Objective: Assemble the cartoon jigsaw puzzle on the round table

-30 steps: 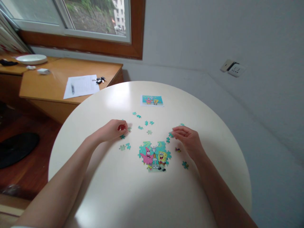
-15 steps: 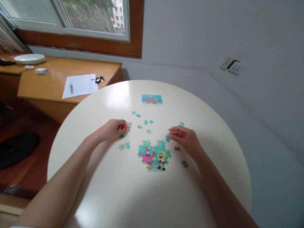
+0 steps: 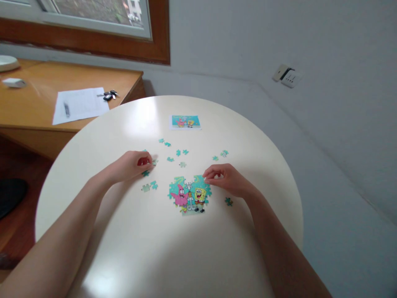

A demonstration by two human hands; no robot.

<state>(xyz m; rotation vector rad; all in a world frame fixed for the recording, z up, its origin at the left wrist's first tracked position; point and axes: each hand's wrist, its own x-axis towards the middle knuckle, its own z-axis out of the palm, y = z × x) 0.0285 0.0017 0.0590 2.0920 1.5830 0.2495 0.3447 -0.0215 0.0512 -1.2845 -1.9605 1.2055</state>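
A partly built cartoon jigsaw (image 3: pixel 189 195) lies in the middle of a round cream table (image 3: pixel 161 256). My right hand (image 3: pixel 226 180) rests at its upper right corner, fingers pinched together on a puzzle piece pressed against the jigsaw's edge. My left hand (image 3: pixel 132 165) lies curled on the table to the left, fingers closed beside several loose teal pieces (image 3: pixel 150 186). More loose pieces (image 3: pixel 180 154) are scattered behind the jigsaw, and one lies at the right (image 3: pixel 228 201). A small reference picture (image 3: pixel 185 122) sits at the table's far side.
A wooden desk (image 3: pixel 37 111) at the left holds a sheet of paper (image 3: pixel 80 104) with a pen, keys (image 3: pixel 108 95) and a white plate (image 3: pixel 4 63). A wall socket (image 3: pixel 287 76) is at the right, a window frame (image 3: pixel 93 39) above.
My right hand has moved left from the loose pieces to the jigsaw's upper right corner. My left hand has stayed put. The view has shifted to the right and down.
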